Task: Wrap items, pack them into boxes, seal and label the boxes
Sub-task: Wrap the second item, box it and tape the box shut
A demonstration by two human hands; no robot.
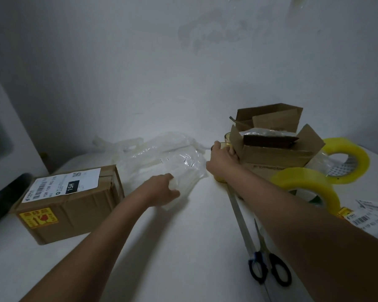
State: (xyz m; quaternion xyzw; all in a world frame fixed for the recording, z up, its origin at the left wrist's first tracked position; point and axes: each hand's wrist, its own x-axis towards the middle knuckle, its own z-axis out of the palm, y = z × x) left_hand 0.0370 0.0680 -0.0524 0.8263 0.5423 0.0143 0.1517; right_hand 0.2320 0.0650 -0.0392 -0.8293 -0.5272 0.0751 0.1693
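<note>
My left hand [163, 189] grips the near edge of a clear plastic wrap sheet [183, 168] lying at the middle of the white table [183, 247]. My right hand [222, 156] is closed around a yellowish glass cup [227, 139] that stands just left of an open cardboard box [277, 151]. Inside that box lies a wrapped dark item [268, 139]. A sealed, labelled cardboard box [72, 201] sits at the left. Another open box [268, 117] stands behind the first.
Two yellow tape rolls [303, 188] [345, 160] lie at the right. Black-handled scissors [268, 269] rest near the front, beside a long metal ruler [240, 216]. Printed labels [371, 216] lie at the far right. More crumpled plastic [129, 144] is piled against the wall.
</note>
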